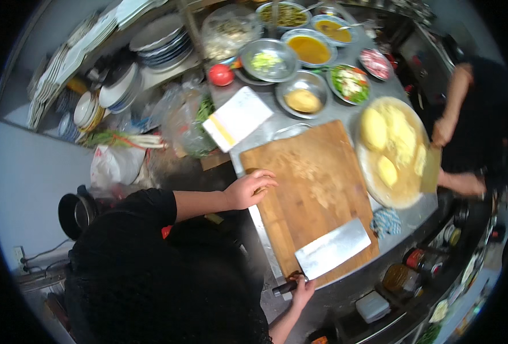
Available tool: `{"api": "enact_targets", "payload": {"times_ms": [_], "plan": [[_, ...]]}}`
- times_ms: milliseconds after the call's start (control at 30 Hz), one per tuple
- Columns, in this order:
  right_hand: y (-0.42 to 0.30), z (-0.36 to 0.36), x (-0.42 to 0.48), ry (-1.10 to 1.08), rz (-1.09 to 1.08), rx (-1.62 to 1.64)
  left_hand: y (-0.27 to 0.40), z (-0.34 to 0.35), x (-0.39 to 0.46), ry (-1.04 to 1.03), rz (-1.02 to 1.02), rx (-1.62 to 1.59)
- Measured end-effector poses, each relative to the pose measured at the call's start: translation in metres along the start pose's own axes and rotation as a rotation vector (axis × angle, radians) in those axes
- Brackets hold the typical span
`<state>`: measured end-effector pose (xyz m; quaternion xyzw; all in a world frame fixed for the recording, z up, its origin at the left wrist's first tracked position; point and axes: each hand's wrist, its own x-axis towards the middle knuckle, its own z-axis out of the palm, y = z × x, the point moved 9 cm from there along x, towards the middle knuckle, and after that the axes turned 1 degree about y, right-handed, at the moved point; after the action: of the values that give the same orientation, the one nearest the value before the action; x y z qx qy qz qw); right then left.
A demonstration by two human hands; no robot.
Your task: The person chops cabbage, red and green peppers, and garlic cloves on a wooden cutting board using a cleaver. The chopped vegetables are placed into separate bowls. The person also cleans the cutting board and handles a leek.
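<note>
A wooden cutting board [280,215] lies before me on a metal table, with damp pale smears on its upper part. My left hand [250,189] is at the board's left edge, its fingers loosely curled and apart, holding nothing. Near the board's lower corner, my right hand [302,290] is at the dark handle of a cleaver [333,248], whose broad blade lies over the board. The fingers' hold on the handle is partly hidden. A notepad [238,118] with handwriting lies beyond the board's upper left corner.
Right of the board, a co-worker's hand [443,131] is by a large basin [368,185] of peeled potatoes. A blue-white cloth [385,222] lies below it. Metal bowls, including one [290,92] with a yellowish lump, stand beyond the board. A tomato [221,75] and stacked plates [161,43] are at upper left.
</note>
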<state>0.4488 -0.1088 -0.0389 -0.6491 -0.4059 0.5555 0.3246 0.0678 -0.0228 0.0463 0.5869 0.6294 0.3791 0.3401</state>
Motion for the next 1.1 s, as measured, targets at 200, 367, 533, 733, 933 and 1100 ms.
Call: {"api": "enact_targets", "payload": {"times_ms": [200, 367, 533, 733, 933, 1100], "plan": [[-0.067, 0.023, 0.013, -0.025, 0.089, -1.154, -0.061, -0.079, -0.038, 0.133, -0.018, -0.035], [-0.134, 0.144, 0.021, -0.268, -0.044, -0.867, -0.153, -0.139, -0.096, 0.455, -0.407, -0.16], [-0.134, 0.354, -0.022, -0.923, -0.433, -0.727, -0.216, -0.167, -0.163, 0.717, -0.539, -0.219], [-0.058, 0.496, -0.027, -1.126, -0.238, -0.485, -0.264, -0.231, -0.166, 0.742, -0.593, -0.161], [-0.022, 0.571, 0.031, -0.736, -0.332, -0.585, -0.353, -0.327, -0.023, 0.616, -0.562, 0.023], [-0.047, 0.64, 0.073, -0.427, -0.546, -0.544, -0.409, -0.327, 0.051, 0.342, -0.027, -0.061]]}}
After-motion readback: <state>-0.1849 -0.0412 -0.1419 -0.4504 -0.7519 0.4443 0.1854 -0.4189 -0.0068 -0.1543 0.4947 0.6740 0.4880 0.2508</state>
